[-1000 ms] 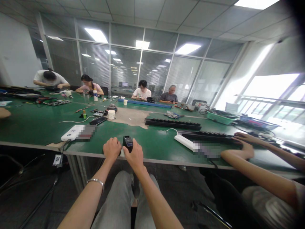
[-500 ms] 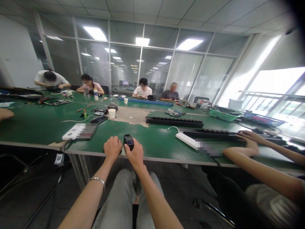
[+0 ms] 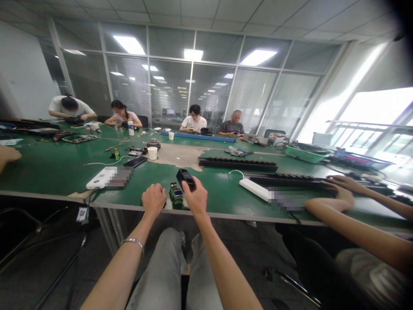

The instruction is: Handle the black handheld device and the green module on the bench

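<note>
My right hand (image 3: 196, 197) grips a small black plastic casing (image 3: 185, 177), tilted and raised just above the table. Left of and below it, a green circuit board (image 3: 176, 194) with a small dark display lies on the green table (image 3: 222, 202), apart from the casing. Close to the board's left side, my left hand (image 3: 154, 198) rests at the table edge with its fingers curled in. Whatever those fingers hold, if anything, is hidden from view.
A white power strip (image 3: 254, 190) lies to the right, before long black rails (image 3: 237, 164). On the left are a white box (image 3: 101, 177), a dark phone (image 3: 135, 161) and a paper cup (image 3: 152, 153). A co-worker's arms (image 3: 342, 215) reach in from the right.
My right hand has lifted the black casing up and to the right, uncovering the green circuit board beneath. My left hand has stayed nearly in place.
</note>
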A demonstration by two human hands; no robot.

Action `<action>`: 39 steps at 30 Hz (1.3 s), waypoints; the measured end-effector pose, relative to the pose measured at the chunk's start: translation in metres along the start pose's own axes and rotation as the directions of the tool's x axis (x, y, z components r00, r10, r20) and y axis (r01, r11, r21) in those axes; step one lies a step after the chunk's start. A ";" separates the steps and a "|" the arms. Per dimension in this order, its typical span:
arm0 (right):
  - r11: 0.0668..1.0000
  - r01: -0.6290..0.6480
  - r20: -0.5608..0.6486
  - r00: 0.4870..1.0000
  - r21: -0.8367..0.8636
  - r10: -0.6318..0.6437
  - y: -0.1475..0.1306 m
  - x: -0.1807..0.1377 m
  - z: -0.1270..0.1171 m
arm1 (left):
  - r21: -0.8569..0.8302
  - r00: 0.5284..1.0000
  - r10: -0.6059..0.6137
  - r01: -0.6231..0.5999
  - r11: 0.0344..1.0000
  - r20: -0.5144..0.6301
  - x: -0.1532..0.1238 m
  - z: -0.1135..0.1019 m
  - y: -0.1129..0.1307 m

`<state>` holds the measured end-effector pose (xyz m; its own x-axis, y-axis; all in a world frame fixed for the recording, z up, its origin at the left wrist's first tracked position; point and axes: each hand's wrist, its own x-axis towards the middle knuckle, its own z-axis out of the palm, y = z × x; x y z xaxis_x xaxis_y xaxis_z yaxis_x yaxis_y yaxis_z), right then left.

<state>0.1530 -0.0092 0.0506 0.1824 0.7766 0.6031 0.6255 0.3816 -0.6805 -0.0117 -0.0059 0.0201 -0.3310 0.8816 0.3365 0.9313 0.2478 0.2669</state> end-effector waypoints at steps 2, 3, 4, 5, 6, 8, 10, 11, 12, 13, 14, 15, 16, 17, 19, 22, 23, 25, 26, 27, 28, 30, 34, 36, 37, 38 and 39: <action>0.999 -0.021 -0.013 1.000 -0.031 0.020 0.014 0.005 -0.008 | 0.003 1.000 0.008 -0.008 1.000 0.002 0.000 0.000 0.000; 0.998 -0.034 -0.013 0.999 -0.054 0.033 0.022 0.005 -0.011 | 0.006 1.000 0.012 -0.012 1.000 0.003 0.000 0.000 0.000; 0.996 -0.047 -0.006 0.999 -0.078 0.047 0.029 0.005 -0.012 | 0.009 1.000 0.016 -0.016 1.000 0.003 0.000 -0.001 0.000; 0.993 -0.059 -0.005 0.998 -0.104 0.059 0.036 0.003 -0.013 | 0.013 1.000 0.017 -0.017 1.000 0.004 0.000 -0.001 0.000; 0.990 -0.065 0.000 0.998 -0.126 0.065 0.041 0.001 -0.013 | 0.017 1.000 0.017 -0.017 1.000 0.004 0.000 -0.001 0.000; 0.985 -0.060 0.011 0.998 -0.160 0.062 0.049 -0.004 -0.011 | 0.020 1.000 0.016 -0.016 1.000 0.005 0.000 -0.002 0.000; 0.983 -0.042 0.024 0.999 -0.180 0.047 0.054 -0.009 -0.007 | 0.019 1.000 0.015 -0.015 1.000 0.006 -0.001 -0.002 0.000; 0.981 -0.035 0.029 0.999 -0.189 0.042 0.056 -0.012 -0.005 | 0.018 1.000 0.015 -0.015 1.000 0.007 -0.001 -0.002 0.000; 0.980 -0.032 0.032 0.999 -0.199 0.039 0.058 -0.014 -0.004 | 0.016 1.000 0.017 -0.017 1.000 0.006 -0.001 -0.001 0.000; 0.977 -0.029 0.035 0.999 -0.211 0.038 0.060 -0.015 -0.002 | 0.014 1.000 0.019 -0.019 1.000 0.004 -0.001 -0.001 0.000; 0.974 -0.027 0.037 0.999 -0.225 0.036 0.061 -0.017 -0.001 | 0.013 1.000 0.024 -0.024 1.000 0.000 -0.001 0.000 0.000; 0.971 -0.022 0.040 0.999 -0.239 0.032 0.063 -0.018 0.000 | 0.012 1.000 0.028 -0.028 1.000 -0.006 -0.001 0.001 -0.001; 0.968 -0.013 0.045 0.999 -0.252 0.025 0.064 -0.019 0.000 | 0.013 0.999 0.031 -0.031 0.999 -0.013 0.000 0.002 -0.001; 0.965 0.002 0.053 0.999 -0.261 0.012 0.064 -0.020 0.001 | 0.014 0.999 0.033 -0.033 0.999 -0.020 0.000 0.003 -0.001; 0.963 0.047 0.062 0.998 -0.266 -0.031 0.065 -0.022 0.001 | 0.015 0.999 0.031 -0.030 0.999 -0.027 0.000 0.004 -0.002; 0.959 0.113 0.027 0.994 -0.260 -0.110 0.065 -0.025 0.002 | 0.006 1.000 0.025 -0.025 1.000 -0.018 0.000 0.005 -0.003; 0.958 0.123 0.010 0.992 -0.259 -0.125 0.066 -0.025 0.002 | -0.001 1.000 0.025 -0.025 1.000 -0.012 0.000 0.005 -0.003; 0.957 0.125 -0.005 0.991 -0.261 -0.131 0.066 -0.027 0.003 | -0.013 1.000 0.023 -0.023 1.000 -0.001 0.000 0.004 -0.003; 0.957 0.122 -0.003 0.992 -0.262 -0.128 0.067 -0.027 0.003 | -0.017 1.000 0.022 -0.022 1.000 0.002 0.000 0.004 -0.003; 0.957 0.121 0.005 0.992 -0.263 -0.124 0.067 -0.027 0.003 | -0.021 1.000 0.023 -0.023 1.000 0.004 0.000 0.003 -0.003; 0.957 0.119 0.015 0.993 -0.265 -0.119 0.067 -0.027 0.003 | -0.023 1.000 0.025 -0.025 0.999 0.005 0.000 0.003 -0.003; 0.958 0.112 0.031 0.994 -0.265 -0.108 0.067 -0.027 0.001 | -0.026 1.000 0.030 -0.030 0.999 0.003 0.001 0.002 -0.003; 0.966 0.099 0.028 0.995 -0.237 -0.094 0.065 -0.027 -0.004 | -0.019 0.999 0.035 -0.035 0.999 0.016 0.003 0.003 -0.004; 0.971 0.092 0.022 0.996 -0.219 -0.090 0.064 -0.026 -0.007 | -0.014 0.999 0.035 -0.034 0.999 0.024 0.005 0.004 -0.004; 0.973 0.091 0.021 0.996 -0.211 -0.088 0.063 -0.026 -0.008 | -0.012 0.999 0.036 -0.035 0.999 0.028 0.006 0.005 -0.005; 0.975 0.093 0.021 0.996 -0.203 -0.090 0.063 -0.026 -0.008 | -0.011 0.999 0.034 -0.034 0.999 0.032 0.007 0.005 -0.005; 0.976 0.098 0.023 0.995 -0.197 -0.095 0.062 -0.027 -0.009 | -0.012 0.998 0.038 -0.037 0.999 0.043 0.009 0.005 -0.005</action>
<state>0.1938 -0.0107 -0.0040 0.1047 0.7479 0.6555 0.7771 0.3498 -0.5232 -0.0189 0.0027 0.0172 -0.2889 0.9068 0.3071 0.9411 0.2101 0.2649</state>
